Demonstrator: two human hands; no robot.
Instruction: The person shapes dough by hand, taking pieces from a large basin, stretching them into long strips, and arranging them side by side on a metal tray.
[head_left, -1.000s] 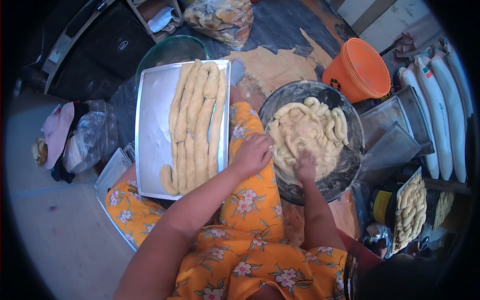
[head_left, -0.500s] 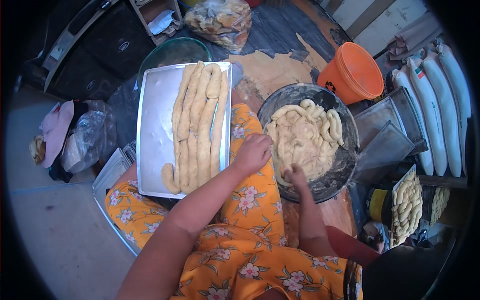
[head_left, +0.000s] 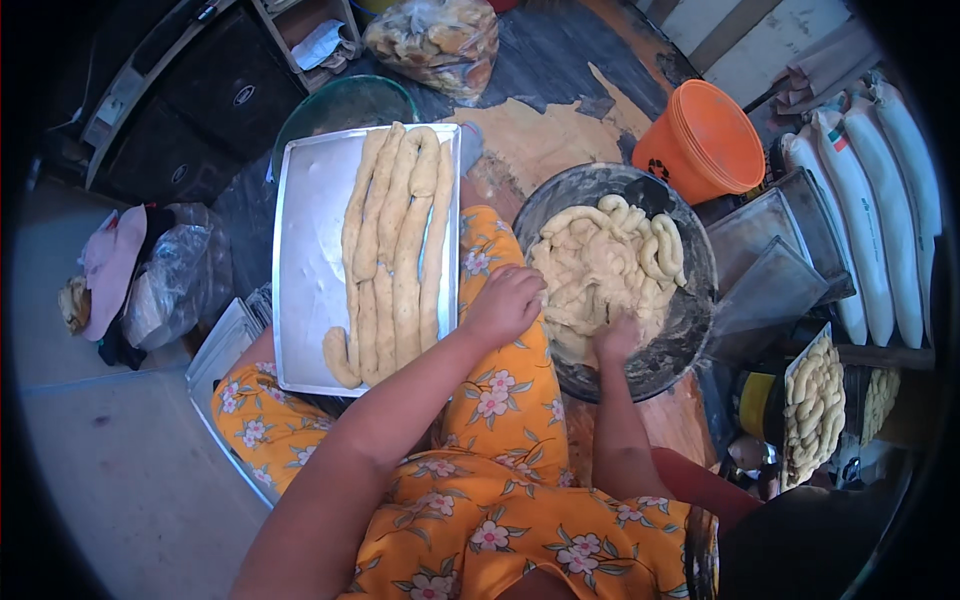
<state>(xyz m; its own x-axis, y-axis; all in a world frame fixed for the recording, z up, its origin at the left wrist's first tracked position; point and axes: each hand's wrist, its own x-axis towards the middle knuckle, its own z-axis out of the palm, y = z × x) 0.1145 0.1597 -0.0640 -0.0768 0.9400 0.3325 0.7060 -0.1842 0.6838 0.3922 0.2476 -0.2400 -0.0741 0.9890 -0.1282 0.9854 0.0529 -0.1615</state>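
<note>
Head view — both hands (head_left: 505, 303) (head_left: 615, 340) at dough bowl (head_left: 690, 320)

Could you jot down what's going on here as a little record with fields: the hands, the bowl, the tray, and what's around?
Left hand: closed loosely at the near rim of the bowl, by the dough.
Right hand: pressed into the dough, fingers hidden.
Bowl: dark, round, floury, holding a heap of pale dough ropes.
Tray: metal, rectangular, resting on the person's lap, with long dough strips laid lengthwise on its right half.
Clothing: orange flowered fabric.
Around: stacked orange buckets, a clear bag of food, and another tray of shaped dough at right.
</note>
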